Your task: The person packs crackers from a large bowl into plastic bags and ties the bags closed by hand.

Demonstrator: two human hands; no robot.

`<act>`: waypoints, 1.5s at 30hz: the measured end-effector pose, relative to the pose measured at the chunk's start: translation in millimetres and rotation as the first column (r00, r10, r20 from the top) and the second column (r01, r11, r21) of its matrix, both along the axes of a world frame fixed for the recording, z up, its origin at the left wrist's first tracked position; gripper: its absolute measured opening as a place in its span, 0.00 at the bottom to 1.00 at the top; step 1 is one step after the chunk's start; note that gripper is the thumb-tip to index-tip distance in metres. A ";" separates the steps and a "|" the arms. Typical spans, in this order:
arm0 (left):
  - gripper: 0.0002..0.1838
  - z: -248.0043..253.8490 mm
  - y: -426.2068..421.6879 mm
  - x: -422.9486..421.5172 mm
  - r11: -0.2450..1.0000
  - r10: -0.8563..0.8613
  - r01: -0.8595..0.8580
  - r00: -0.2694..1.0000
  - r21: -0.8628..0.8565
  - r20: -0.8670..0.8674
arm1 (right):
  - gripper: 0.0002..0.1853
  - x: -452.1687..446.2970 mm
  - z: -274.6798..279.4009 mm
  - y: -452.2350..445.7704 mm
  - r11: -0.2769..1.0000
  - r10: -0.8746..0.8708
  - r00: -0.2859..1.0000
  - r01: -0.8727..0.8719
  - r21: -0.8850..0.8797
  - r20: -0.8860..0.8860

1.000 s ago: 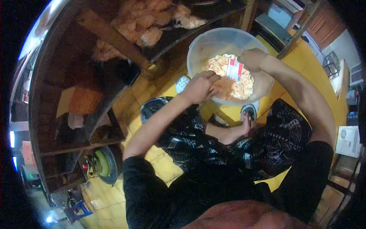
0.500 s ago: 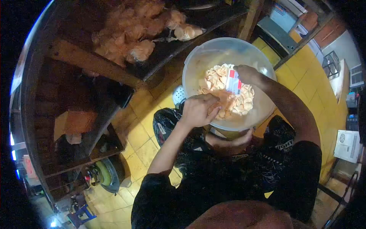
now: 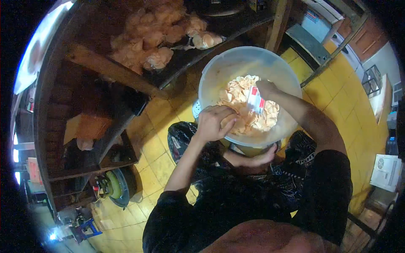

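Head view: right hand sits farther inward over tub than moments ago, so both hands now flank pale chips. Red-and-white packet lies mid-pile beside right fingers; grip unclear. I see left hand curled, contents hidden.

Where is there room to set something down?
Yellow floor between the dark shelving and patterned trousers looks bare; so does floor beyond the right forearm. Crowded: the tub, with pale pieces, a packet, left hand and right hand.
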State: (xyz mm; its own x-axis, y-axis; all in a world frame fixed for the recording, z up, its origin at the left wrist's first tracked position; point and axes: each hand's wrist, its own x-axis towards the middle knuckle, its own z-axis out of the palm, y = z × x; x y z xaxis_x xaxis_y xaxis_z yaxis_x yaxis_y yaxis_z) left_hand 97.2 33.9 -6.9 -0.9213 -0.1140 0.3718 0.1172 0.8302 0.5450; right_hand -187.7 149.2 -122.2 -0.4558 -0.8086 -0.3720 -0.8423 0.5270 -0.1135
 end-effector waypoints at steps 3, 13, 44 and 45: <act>0.11 -1.1 0.0 -0.1 0.999 0.015 -0.015 1.000 0.048 0.005 | 0.11 2.7 19.8 -4.3 0.995 0.093 0.994 -0.090 -0.052 0.060; 0.28 1.4 -7.8 -38.4 0.976 0.124 -0.120 0.992 0.183 -0.009 | 0.06 78.8 154.0 24.1 0.706 0.330 0.927 -0.119 -0.698 0.175; 0.13 -5.3 4.9 -28.0 0.885 0.212 -0.127 0.966 0.447 -0.146 | 0.04 111.9 154.8 40.6 0.735 0.204 0.687 0.363 -0.573 0.697; 0.13 -4.7 5.1 -28.1 0.886 0.216 -0.130 0.965 0.446 -0.147 | 0.03 112.4 153.6 39.7 0.701 0.221 0.696 0.374 -0.608 0.683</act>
